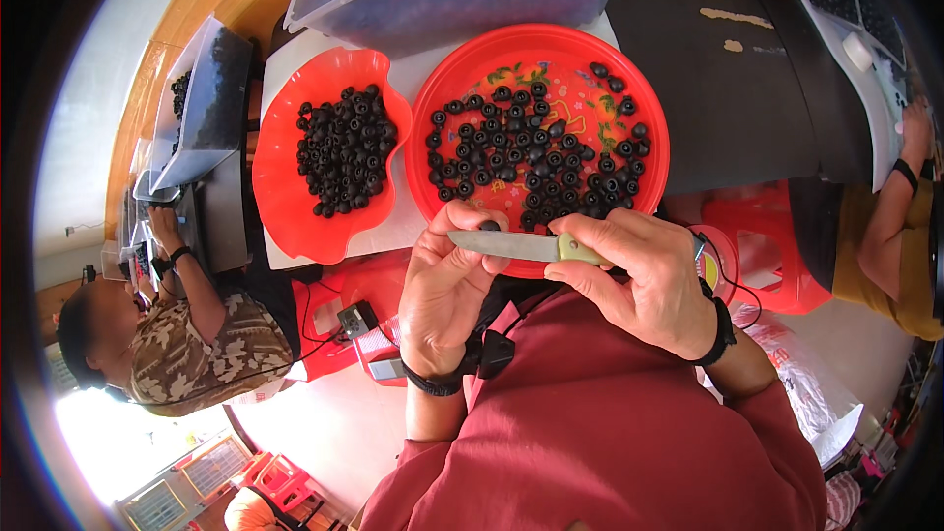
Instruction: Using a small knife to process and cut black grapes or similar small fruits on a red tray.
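Between the thumb and fingers of my left hand (440, 280) is a small round black part (489, 226), mostly covered by the fingertips. My right hand (644, 275) grips the green handle of a small knife (511, 245). Its blade points left and lies across my left fingertips, close to the black part. Just beyond both hands sits a round red tray (421, 128) with a flower pattern. Many hollow black parts (516, 128) are spread over it. Left of the tray, a scalloped red dish (278, 162) bears a heap of similar parts (344, 147).
A clear plastic bin (462, 5) of black parts stands behind the tray. Another bin (206, 108) is at the left. Co-workers sit at the left (197, 344) and right (890, 226). A red stool (762, 246) stands right of me. The dark tabletop (708, 108) extends rightward.
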{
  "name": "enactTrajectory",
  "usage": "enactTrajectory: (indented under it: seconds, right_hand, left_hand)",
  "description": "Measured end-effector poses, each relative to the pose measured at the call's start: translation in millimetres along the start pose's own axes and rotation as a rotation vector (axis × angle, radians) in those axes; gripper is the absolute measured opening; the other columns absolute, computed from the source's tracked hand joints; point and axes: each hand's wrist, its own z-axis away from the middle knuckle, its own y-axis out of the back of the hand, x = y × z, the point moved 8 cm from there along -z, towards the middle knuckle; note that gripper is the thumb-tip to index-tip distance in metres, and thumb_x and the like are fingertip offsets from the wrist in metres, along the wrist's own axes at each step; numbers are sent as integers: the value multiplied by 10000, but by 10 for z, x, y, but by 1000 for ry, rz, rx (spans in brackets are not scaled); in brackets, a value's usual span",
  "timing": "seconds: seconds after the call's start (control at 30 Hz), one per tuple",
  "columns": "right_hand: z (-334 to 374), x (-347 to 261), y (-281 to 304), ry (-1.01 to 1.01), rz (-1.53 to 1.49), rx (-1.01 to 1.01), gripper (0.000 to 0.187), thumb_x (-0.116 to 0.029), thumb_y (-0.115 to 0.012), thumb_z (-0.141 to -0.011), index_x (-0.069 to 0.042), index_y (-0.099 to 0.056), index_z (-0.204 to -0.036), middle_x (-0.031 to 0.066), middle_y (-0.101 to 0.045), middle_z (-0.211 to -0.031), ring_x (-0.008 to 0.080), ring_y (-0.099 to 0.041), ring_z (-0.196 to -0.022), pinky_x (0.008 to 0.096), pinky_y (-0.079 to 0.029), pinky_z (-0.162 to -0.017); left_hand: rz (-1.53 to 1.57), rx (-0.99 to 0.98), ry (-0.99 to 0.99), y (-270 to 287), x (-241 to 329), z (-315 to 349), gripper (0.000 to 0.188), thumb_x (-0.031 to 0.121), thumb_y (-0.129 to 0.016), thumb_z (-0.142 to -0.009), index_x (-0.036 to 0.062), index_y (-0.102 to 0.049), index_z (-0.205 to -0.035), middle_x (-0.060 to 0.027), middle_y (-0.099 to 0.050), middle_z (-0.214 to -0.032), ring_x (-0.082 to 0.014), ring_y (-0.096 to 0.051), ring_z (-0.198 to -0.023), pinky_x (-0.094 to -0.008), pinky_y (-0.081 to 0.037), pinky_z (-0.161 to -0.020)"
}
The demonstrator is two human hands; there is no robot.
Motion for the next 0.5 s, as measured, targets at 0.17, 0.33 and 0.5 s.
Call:
enactTrajectory:
  seconds: [0.17, 0.33, 0.5]
  right_hand:
    - [4, 62, -21, -69, -3, -38, 319, -289, -804, -773, -66, -696, -974, 36, -588, -656, 199, -559, -521, 325, -450, -478]
    - [-45, 150, 70, -91, 109, -5, 264, -262, -789, -796, -63, -704, -946, 72, -585, -642, 240, -565, -513, 345, -438, -471]
    - [-44, 201, 247, -179, -61, 78, 217, -156, -776, -818, -5, -694, -950, 106, -627, -680, 199, -601, -535, 308, -455, -495]
  left_hand:
    - [-31, 49, -7, 17, -6, -2, 184, -21, -627, -891, 15, -607, -1071, -146, -608, -1035, -158, -551, -828, -282, -469, -775]
    - [7, 51, 17, 17, 3, 23, 127, 5, -634, -902, 20, -611, -1026, -127, -606, -971, -157, -533, -800, -272, -450, -726]
    - [-41, 30, 12, -130, 48, 40, 194, 21, -684, -875, 16, -574, -1035, -73, -517, -849, -115, -435, -682, -250, -387, -642]
